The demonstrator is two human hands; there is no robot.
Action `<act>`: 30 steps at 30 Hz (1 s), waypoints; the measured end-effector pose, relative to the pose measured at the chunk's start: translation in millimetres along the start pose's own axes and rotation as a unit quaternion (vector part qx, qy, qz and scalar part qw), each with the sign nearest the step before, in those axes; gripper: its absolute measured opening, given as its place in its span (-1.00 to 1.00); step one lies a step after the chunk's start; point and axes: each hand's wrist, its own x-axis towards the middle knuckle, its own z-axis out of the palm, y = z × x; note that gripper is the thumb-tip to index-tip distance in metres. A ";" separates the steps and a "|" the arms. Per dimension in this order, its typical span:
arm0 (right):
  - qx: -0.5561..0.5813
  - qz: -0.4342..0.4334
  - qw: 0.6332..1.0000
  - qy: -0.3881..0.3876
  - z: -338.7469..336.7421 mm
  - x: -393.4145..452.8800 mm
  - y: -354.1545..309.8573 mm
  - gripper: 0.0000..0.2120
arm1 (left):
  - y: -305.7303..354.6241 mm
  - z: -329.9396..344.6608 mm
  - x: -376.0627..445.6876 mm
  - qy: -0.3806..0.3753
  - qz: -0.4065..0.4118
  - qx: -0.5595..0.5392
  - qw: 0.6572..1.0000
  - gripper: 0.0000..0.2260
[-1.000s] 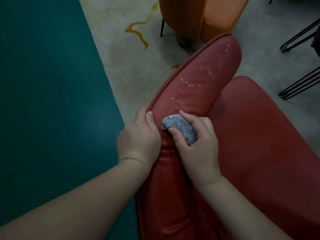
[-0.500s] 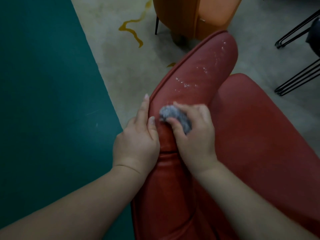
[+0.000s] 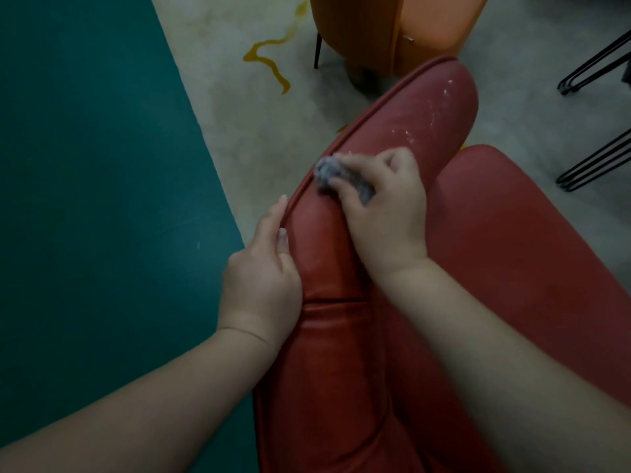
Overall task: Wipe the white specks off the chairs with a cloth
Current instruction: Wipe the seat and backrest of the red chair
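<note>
Red chair (image 3: pixel 512 268), upholstered in smooth leather-like material, seen from above with its padded armrest (image 3: pixel 392 138) running away from the viewer toward the upper right. White specks (image 3: pixel 406 134) lie scattered on the far part of the armrest, from just beyond the cloth to the rounded tip. Cloth (image 3: pixel 327 172), grey and fuzzy, bunched into a wad, pressed against the top of the armrest close to its piped left edge. Right hand (image 3: pixel 386 213) grips the wad, fingers and thumb curled round it, knuckles up, forearm crossing the seat cushion. Left hand (image 3: pixel 263 268) rests against the armrest's outer left side, nearer the viewer than the cloth, fingers straight and close together, laid along the piping, holding nothing. Floor (image 3: pixel 239 114), pale grey, bears a wavy yellow-orange streak (image 3: pixel 269 59) at upper centre. Teal surface (image 3: pixel 95 199) covers the left side of the view. Orange chair (image 3: pixel 392 25) stands beyond the armrest tip, one thin dark leg showing. Black wire legs (image 3: pixel 594 162) of other furniture show at the right edge.
</note>
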 end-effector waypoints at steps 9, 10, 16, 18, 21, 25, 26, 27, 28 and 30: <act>0.060 -0.062 0.991 -0.098 -28.3 -81.7 -10.1 -0.80 | -3.5 -2.8 0.4 -0.004 -0.031 -0.064 0.997 -0.66; 0.044 -0.062 0.994 -0.082 -23.9 -66.9 -9.6 -0.82 | -3.4 -3.1 0.1 -0.005 -0.031 -0.063 0.998 -0.66; 0.013 -0.025 0.997 -0.067 -2.1 -42.7 -23.2 -0.86 | -4.9 -4.4 -0.6 -0.007 -0.042 -0.054 0.998 -0.64; 0.043 -0.061 0.991 -0.111 -15.7 -82.2 -26.7 -0.85 | -4.1 -4.1 -0.7 -0.009 -0.051 -0.063 0.997 -0.65; 0.052 -0.105 0.983 -0.139 -25.0 -81.1 -19.3 -0.83 | -4.4 -3.0 0.6 0.000 -0.046 -0.063 0.997 -0.68; -0.025 -0.078 0.995 -0.059 -4.6 -6.1 -7.4 -0.88 | -4.4 -2.4 -0.1 0.012 -0.030 -0.051 0.998 -0.68; -0.025 -0.056 0.997 -0.043 -0.4 4.5 -7.3 -0.88 | -5.2 -2.2 -0.4 0.012 -0.027 -0.046 0.998 -0.68; -0.022 -0.042 0.998 -0.034 2.2 4.7 -8.2 -0.87 | -5.5 -1.8 -0.6 0.010 -0.024 -0.039 0.999 -0.67; -0.022 -0.043 0.998 -0.029 2.3 -4.3 -10.1 -0.87 | -5.2 -1.6 -0.9 0.008 -0.024 -0.033 0.999 -0.67; -0.014 -0.067 0.997 -0.038 -2.9 -38.6 -13.4 -0.86 | -4.2 -1.7 -1.3 0.002 -0.026 -0.022 0.999 -0.66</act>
